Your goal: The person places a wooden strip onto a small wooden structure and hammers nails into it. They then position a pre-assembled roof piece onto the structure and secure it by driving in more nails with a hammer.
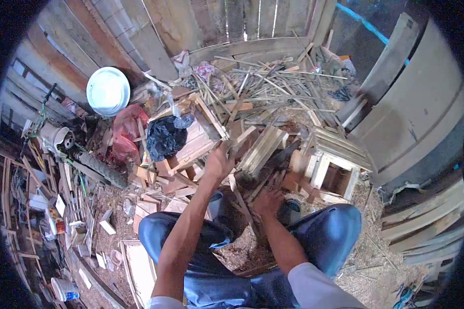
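Observation:
My left hand (220, 164) is closed at the near end of a short piece of wood (244, 140), though its fingertips are partly hidden. Lower and to the right, my right hand (268, 201) reaches down with its fingers stretched out, close to the ground between my feet. Right beyond both hands lies a block of pale wooden slats (263, 149). A small wooden box frame (340, 159) with a square opening stands to the right of my right hand. On the left, an open wooden crate (193, 147) holds a black plastic bag (166, 138).
A heap of thin wood strips (273, 82) lies against the plank wall (191, 26). A white basin (108, 91) leans at the left above a red plastic bag (129, 131). Curved boards (423, 221) are stacked at right. Sawdust and offcuts cover the floor.

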The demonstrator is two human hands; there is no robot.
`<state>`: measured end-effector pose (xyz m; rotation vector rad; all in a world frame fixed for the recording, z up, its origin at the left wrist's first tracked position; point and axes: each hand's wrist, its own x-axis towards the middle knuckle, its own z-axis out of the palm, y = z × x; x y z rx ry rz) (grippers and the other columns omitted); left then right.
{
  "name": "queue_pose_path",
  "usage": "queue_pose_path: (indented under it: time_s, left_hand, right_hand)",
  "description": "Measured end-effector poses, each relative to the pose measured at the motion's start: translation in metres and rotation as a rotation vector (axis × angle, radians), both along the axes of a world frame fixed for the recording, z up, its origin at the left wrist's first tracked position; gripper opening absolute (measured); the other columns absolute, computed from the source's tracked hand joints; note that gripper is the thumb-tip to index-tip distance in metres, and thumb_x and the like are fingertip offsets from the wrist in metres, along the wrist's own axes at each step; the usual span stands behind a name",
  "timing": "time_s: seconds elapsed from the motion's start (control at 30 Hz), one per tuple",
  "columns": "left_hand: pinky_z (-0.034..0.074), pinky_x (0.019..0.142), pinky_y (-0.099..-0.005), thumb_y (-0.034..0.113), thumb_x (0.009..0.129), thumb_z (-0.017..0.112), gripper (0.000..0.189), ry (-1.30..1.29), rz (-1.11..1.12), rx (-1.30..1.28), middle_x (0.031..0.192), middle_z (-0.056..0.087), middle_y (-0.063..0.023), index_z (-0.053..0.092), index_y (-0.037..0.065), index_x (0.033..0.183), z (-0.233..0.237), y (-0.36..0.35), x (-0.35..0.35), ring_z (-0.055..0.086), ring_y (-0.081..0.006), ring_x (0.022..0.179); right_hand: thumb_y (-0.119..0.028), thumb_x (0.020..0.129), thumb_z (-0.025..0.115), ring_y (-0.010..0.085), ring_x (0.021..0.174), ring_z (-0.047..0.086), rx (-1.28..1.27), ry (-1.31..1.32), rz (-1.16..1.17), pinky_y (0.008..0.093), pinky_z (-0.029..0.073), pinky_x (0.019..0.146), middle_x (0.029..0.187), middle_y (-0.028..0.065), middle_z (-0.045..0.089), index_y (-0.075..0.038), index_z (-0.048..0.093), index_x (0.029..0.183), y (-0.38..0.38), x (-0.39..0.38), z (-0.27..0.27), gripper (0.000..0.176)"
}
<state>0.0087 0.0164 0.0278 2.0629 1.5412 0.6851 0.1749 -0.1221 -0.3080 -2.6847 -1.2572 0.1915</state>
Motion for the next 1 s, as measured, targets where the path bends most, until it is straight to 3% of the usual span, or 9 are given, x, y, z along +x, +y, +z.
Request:
queue_pose_path:
  time_s: [0.07, 0.23, 0.33, 0.4, 0.53, 0.67, 0.8, 0.87, 1.0]
  left_hand:
    - [0.05, 0.084, -0.0483, 0.018, 0.085, 0.06, 0.033, -0.015, 0.04, 0.227, 0.112, 0.06, -0.0278, 0.059, 0.003, 0.114, 0.0, 0.001, -0.006, 0.059, -0.0452, 0.099]
    - [0.052, 0.08, -0.0469, 0.019, 0.083, 0.066, 0.036, 0.101, -0.001, 0.21, 0.116, 0.055, -0.0174, 0.056, 0.005, 0.115, 0.01, 0.01, -0.015, 0.06, -0.0406, 0.098]
    - [0.053, 0.078, -0.0466, 0.015, 0.082, 0.065, 0.038, 0.262, 0.067, 0.05, 0.117, 0.055, -0.0164, 0.055, 0.007, 0.117, 0.01, 0.013, -0.013, 0.06, -0.0398, 0.097]
    - [0.053, 0.077, -0.0468, 0.014, 0.08, 0.066, 0.041, 0.295, 0.047, 0.068, 0.116, 0.054, -0.0166, 0.054, 0.009, 0.12, -0.002, 0.014, -0.02, 0.059, -0.0393, 0.098]
    - [0.052, 0.075, -0.0466, 0.007, 0.078, 0.065, 0.046, 0.41, 0.042, 0.096, 0.112, 0.055, -0.0187, 0.052, 0.012, 0.122, -0.02, 0.021, -0.037, 0.058, -0.0383, 0.097]
    - [0.052, 0.076, -0.0459, 0.008, 0.078, 0.066, 0.043, 0.478, 0.151, 0.036, 0.1, 0.061, -0.0174, 0.056, 0.01, 0.12, -0.013, 0.02, -0.052, 0.061, -0.0361, 0.093]
    - [0.052, 0.076, -0.0461, 0.01, 0.079, 0.066, 0.025, 0.425, 0.061, 0.067, 0.1, 0.062, -0.0145, 0.063, 0.007, 0.103, -0.007, 0.014, -0.06, 0.062, -0.0348, 0.092]
    - [0.052, 0.077, -0.0457, 0.013, 0.079, 0.066, 0.022, 0.455, 0.059, 0.021, 0.098, 0.062, -0.0127, 0.063, 0.007, 0.1, -0.009, 0.009, -0.07, 0.062, -0.0343, 0.092]
    - [0.052, 0.078, -0.0445, 0.019, 0.081, 0.065, 0.019, 0.424, 0.038, 0.057, 0.096, 0.064, -0.0106, 0.065, 0.009, 0.096, -0.014, -0.018, -0.094, 0.063, -0.0334, 0.091]
  right_hand:
    - [-0.04, 0.084, 0.057, 0.0452, 0.13, 0.033, -0.083, -0.178, 0.278, 0.0537, 0.022, 0.11, 0.147, 0.0262, 0.031, 0.003, 0.047, 0.133, -0.015, -0.024, 0.135, 0.066]
    - [-0.04, 0.09, 0.051, 0.0443, 0.131, 0.038, -0.19, -0.101, 0.534, 0.0539, 0.027, 0.109, 0.14, 0.0221, 0.044, -0.007, 0.044, 0.139, 0.009, -0.045, 0.125, 0.06]
    - [-0.037, 0.096, 0.045, 0.033, 0.101, 0.062, -0.348, 1.001, 0.367, 0.0498, 0.047, 0.088, 0.107, 0.0147, 0.065, -0.009, 0.054, 0.126, 0.042, -0.061, 0.047, 0.041]
    - [-0.035, 0.098, 0.043, 0.0274, 0.084, 0.067, 0.038, 2.069, -0.453, 0.0457, 0.055, 0.073, 0.088, 0.0107, 0.069, -0.009, 0.061, 0.113, 0.048, -0.073, -0.055, 0.035]
    - [-0.031, 0.094, 0.051, 0.0191, 0.067, 0.063, 0.685, 2.432, -0.783, 0.0327, 0.055, 0.059, 0.083, 0.003, 0.068, -0.011, 0.063, 0.107, 0.068, -0.087, 0.065, 0.026]
    - [-0.039, 0.093, 0.051, 0.0151, 0.056, 0.06, 0.669, 2.276, -0.914, 0.0333, 0.05, 0.048, 0.063, -0.002, 0.063, -0.014, 0.066, 0.081, 0.069, -0.091, 0.068, 0.031]
    - [-0.063, 0.09, 0.042, 0.0271, 0.096, 0.061, 0.434, 1.956, -1.102, 0.0422, 0.054, 0.08, 0.117, 0.0092, 0.06, -0.01, 0.054, 0.126, 0.048, -0.072, 0.226, 0.065]
    - [-0.06, 0.088, 0.053, 0.0309, 0.112, 0.053, 0.384, 2.109, -1.007, 0.0433, 0.049, 0.092, 0.138, 0.0146, 0.043, -0.005, 0.041, 0.137, 0.035, -0.064, 0.244, 0.074]
    - [-0.033, 0.082, 0.073, 0.0268, 0.102, 0.058, 0.776, 1.341, -1.037, 0.0393, 0.051, 0.083, 0.119, 0.0151, 0.056, 0.0, 0.049, 0.125, 0.045, -0.055, 0.192, 0.059]
